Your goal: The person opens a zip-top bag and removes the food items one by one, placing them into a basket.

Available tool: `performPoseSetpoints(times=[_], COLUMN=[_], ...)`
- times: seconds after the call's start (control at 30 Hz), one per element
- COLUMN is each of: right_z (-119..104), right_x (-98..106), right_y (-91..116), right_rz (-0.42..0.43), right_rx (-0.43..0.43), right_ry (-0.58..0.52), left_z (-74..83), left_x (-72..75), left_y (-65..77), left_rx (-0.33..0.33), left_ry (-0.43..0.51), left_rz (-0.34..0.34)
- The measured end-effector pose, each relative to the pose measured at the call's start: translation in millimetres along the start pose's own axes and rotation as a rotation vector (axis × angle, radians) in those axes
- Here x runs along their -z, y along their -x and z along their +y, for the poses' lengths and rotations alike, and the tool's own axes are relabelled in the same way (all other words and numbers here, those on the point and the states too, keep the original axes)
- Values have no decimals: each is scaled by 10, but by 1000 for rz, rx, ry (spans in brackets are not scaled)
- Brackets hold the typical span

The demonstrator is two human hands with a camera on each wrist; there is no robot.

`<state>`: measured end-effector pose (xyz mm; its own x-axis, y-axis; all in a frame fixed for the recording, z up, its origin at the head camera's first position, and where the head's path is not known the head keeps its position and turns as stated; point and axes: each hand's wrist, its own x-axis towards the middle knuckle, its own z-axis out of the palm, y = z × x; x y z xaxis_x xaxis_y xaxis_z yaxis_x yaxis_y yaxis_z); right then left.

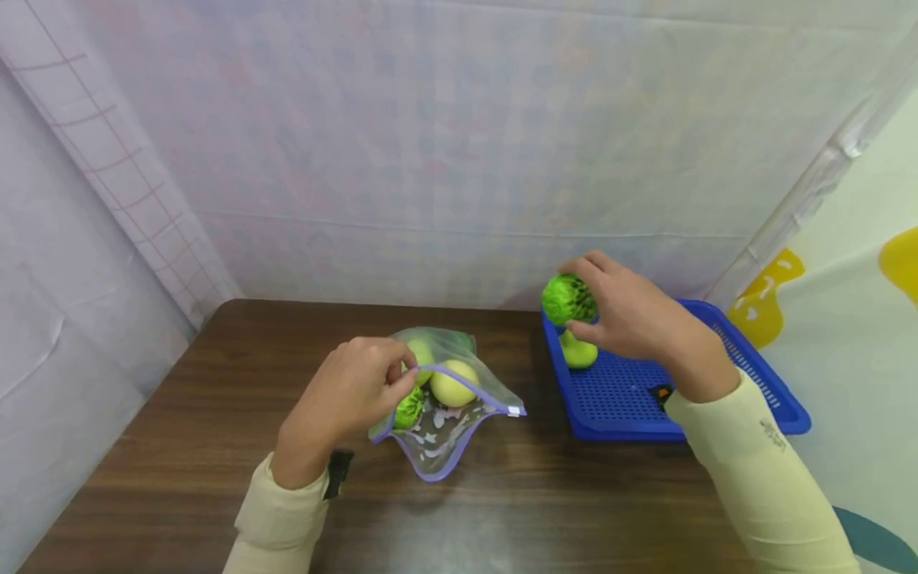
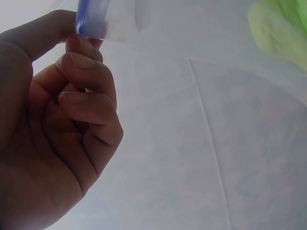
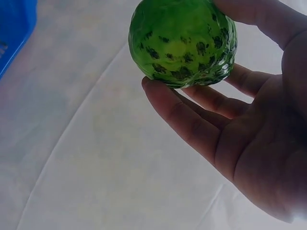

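Observation:
In the head view my left hand (image 1: 349, 391) pinches the purple rim of a clear zip bag (image 1: 448, 446) on the table. The same rim (image 2: 92, 19) lies between thumb and fingers in the left wrist view. Inside the bag are a pale yellow-green round fruit (image 1: 453, 384), another partly hidden behind the plastic, and a knobbly green fruit (image 1: 409, 410). My right hand (image 1: 634, 311) holds a knobbly green fruit with dark spots (image 1: 566, 300) above the left side of a blue basket (image 1: 622, 438). Fingers and thumb grip this fruit (image 3: 184, 45) in the right wrist view.
A smooth yellow-green fruit (image 1: 578, 351) lies at the basket's left end. A small black and orange item (image 1: 661, 395) is also in the basket, partly behind my right wrist. The brown wooden table (image 1: 179, 446) meets a pale curtain (image 1: 430, 159) at the back.

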<state>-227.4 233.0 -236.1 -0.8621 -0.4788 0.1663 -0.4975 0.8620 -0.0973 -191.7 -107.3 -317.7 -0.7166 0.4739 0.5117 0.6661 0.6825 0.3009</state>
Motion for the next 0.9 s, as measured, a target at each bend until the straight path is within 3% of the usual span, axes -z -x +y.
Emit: performPoseSetpoints(times=[0.33,0.9], right_z=[295,1053], right_x=[-21,-333], right_y=[-59,-233], right_rz=[-96,-211], right_rx=[-76,-193], right_ry=[25,-34], left_z=[3,16], left_x=[-10,-20], left_y=[5,0], left_rx=[-11,7], left_ry=[2,5], left_rz=[8,-2])
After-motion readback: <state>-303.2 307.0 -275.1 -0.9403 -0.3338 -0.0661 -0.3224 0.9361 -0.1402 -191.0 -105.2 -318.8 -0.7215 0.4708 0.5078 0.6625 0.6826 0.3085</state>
